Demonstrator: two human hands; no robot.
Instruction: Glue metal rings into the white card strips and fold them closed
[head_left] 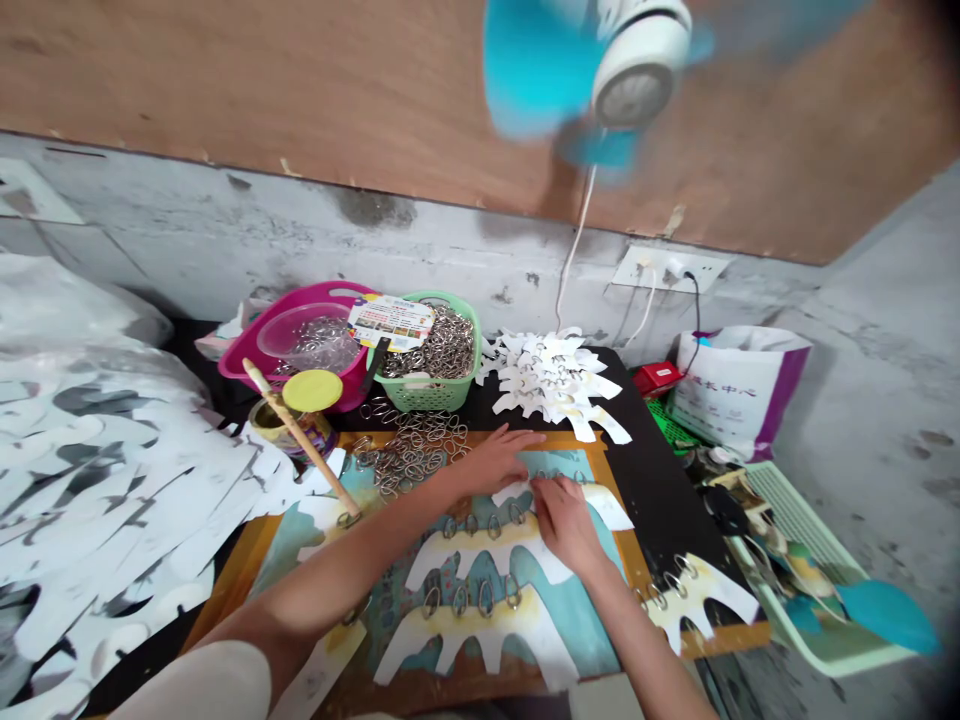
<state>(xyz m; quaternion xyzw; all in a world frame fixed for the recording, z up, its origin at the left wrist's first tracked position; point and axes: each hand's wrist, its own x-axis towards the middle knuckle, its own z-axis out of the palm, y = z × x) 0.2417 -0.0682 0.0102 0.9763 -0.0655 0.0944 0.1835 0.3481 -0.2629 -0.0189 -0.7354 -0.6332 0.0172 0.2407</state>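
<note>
My left hand point(495, 462) reaches over the far part of the board, its outer fingers stretched out and the thumb side low at a white scalloped cutout point(611, 507). My right hand point(562, 515) is beside it, fingers bent and closed at the edge of that cutout. What lies between my left fingertips is hidden. Nearer me lie two similar cutouts, a middle one point(491, 550) and a front one point(472, 640), each with a yellowish glued band and several upright metal rings. A pile of loose metal rings point(420, 450) lies left of my hands.
Behind stand a pink basket point(240, 350) and a green basket point(427, 397) of metal pieces. A tin point(270, 425) and wooden stick point(304, 440) are at left, beside heaped white cutouts point(97, 520). Ringed cutouts point(555, 380) are stacked at back right. A blue fan point(540, 70) spins overhead.
</note>
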